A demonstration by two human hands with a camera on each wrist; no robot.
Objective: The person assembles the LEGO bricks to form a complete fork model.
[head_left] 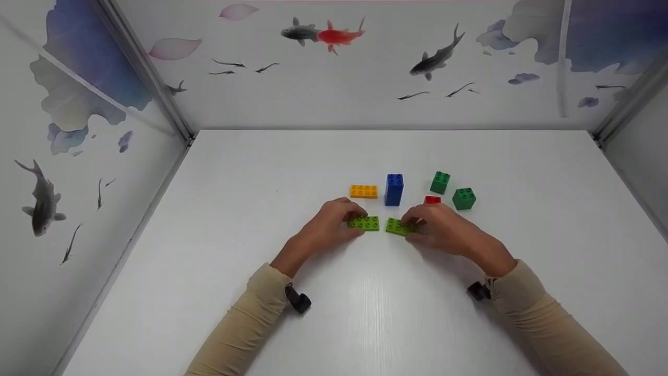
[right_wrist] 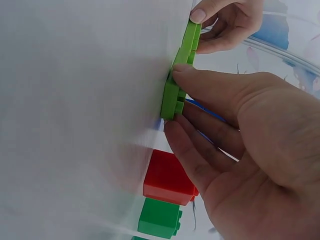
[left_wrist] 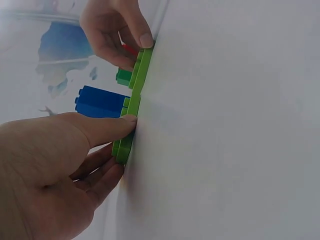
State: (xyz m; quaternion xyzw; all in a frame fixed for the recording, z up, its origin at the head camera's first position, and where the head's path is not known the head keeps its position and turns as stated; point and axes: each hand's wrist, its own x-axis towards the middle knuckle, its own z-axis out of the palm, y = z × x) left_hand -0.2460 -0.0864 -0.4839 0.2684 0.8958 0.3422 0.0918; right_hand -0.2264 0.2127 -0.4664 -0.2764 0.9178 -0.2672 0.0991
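Two flat lime-green building bricks lie end to end on the white table, a small gap between them in the head view. My left hand (head_left: pixel 334 222) grips the left lime-green brick (head_left: pixel 371 223) between thumb and fingers. The right lime-green brick (head_left: pixel 393 226) is held the same way by my right hand (head_left: pixel 443 227), and it sits slightly turned. In the left wrist view the thumb presses the near side of the left brick (left_wrist: pixel 129 142). Partly hidden behind my right hand is a red brick (right_wrist: pixel 167 175).
Beyond the hands stand a flat orange-yellow brick (head_left: pixel 363 191), a tall blue brick stack (head_left: pixel 394 190) and two dark green bricks, one farther back (head_left: pixel 440 182) and one to the right (head_left: pixel 464 199). Printed panels (head_left: pixel 365 104) wall the white table (head_left: pixel 250 156) at the back and sides.
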